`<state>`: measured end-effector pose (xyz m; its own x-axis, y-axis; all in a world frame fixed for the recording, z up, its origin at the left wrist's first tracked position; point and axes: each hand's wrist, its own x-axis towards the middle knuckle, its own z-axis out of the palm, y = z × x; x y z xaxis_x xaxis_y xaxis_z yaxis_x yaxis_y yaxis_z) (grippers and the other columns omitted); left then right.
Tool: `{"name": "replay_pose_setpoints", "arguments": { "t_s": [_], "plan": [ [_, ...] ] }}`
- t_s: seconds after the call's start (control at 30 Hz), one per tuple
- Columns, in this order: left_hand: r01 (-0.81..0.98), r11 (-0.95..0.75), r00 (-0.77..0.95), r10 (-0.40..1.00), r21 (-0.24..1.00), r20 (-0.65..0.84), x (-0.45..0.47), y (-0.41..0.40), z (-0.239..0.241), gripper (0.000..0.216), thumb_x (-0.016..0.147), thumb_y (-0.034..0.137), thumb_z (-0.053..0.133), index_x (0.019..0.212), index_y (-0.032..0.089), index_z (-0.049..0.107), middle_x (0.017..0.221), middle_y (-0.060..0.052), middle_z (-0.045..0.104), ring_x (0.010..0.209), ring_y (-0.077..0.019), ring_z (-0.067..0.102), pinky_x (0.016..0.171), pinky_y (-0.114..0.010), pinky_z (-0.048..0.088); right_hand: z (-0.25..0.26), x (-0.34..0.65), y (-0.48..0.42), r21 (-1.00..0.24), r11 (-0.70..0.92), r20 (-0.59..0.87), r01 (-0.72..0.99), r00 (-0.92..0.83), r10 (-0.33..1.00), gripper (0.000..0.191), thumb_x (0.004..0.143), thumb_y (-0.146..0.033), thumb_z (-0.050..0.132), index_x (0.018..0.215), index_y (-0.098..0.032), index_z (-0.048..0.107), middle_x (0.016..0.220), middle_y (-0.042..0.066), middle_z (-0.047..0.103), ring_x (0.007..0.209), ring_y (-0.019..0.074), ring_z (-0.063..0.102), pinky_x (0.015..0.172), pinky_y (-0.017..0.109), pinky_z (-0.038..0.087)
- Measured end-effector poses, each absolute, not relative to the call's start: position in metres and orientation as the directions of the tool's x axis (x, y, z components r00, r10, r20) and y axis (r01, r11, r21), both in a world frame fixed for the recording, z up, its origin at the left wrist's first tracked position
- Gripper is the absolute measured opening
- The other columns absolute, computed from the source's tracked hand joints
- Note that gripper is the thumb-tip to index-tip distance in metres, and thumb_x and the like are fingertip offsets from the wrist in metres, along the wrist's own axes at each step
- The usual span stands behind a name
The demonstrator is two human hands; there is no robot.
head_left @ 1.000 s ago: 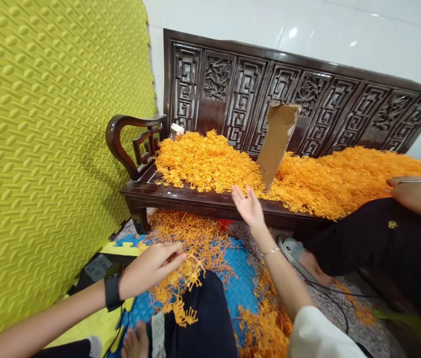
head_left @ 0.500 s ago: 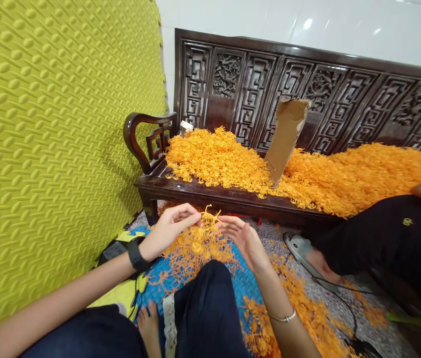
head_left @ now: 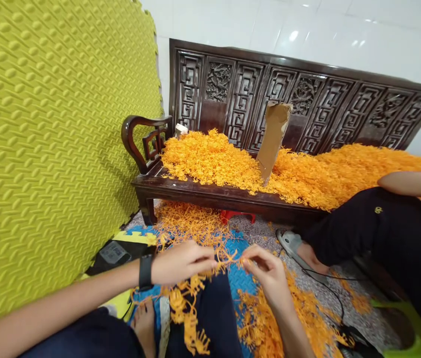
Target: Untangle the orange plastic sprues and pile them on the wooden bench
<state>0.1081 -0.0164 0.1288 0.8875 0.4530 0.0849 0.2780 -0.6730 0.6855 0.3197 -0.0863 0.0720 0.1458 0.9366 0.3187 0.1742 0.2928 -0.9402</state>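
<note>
Orange strand [head_left: 228, 259], thin, branching, seemingly plastic, left hand [head_left: 184, 262], right hand [head_left: 268, 273], each grip pinched on it

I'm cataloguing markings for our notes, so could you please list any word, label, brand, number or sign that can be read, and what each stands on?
No text can be read with certainty.
Grey label on the black box: its print is too small and blurred to read.
Yellow-green emblem on the co-worker's dark trousers: looped, letter-like shapes, too small to make out.
</note>
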Motion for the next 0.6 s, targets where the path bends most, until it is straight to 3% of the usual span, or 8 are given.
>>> {"name": "replay_pose_setpoints", "arguments": {
  "t_s": [0.2, 0.37, 0.6],
  "plan": [
    [0.324, -0.678, 0.910, 0.415, 0.660, -0.022, 0.119, -0.041, 0.103, 0.032, 0.091, 0.032, 0.038, 0.066, 0.016, 0.050, 0.048, 0.007, 0.031, 0.044, -0.0065, 0.031, 0.045, -0.020, 0.023, 0.051, 0.340, -0.116, -0.972, 0.119, 0.129, 0.202, 0.038, 0.991, 0.020, 0.071, -0.032, 0.066, 0.062, -0.016, 0.061, 0.062, 0.002, 0.055, 0.062, 0.0136, 0.050, 0.059, 0.023, 0.038],
    [0.435, -0.729, 0.869, 0.494, 0.528, -0.034, 0.114, -0.055, 0.103, 0.028, 0.089, 0.031, 0.040, 0.067, 0.018, 0.053, 0.049, 0.005, 0.033, 0.046, -0.0092, 0.033, 0.044, -0.023, 0.020, 0.038, 0.339, -0.116, -0.993, -0.029, -0.030, 0.112, -0.006, 1.000, 0.024, 0.066, -0.036, 0.070, 0.059, -0.015, 0.061, 0.059, 0.001, 0.055, 0.057, 0.0115, 0.048, 0.054, 0.021, 0.037],
    [0.584, -0.672, 0.790, 0.600, 0.456, -0.128, 0.092, -0.071, 0.091, 0.031, 0.089, 0.034, 0.035, 0.067, 0.020, 0.051, 0.055, 0.001, 0.044, 0.055, -0.0122, 0.043, 0.047, -0.024, 0.021, 0.026, 0.322, -0.109, -0.986, -0.153, -0.142, -0.068, -0.142, 0.980, 0.020, 0.060, -0.032, 0.075, 0.056, -0.015, 0.065, 0.054, 0.000, 0.057, 0.049, 0.0092, 0.050, 0.050, 0.020, 0.039]
  ]
}}
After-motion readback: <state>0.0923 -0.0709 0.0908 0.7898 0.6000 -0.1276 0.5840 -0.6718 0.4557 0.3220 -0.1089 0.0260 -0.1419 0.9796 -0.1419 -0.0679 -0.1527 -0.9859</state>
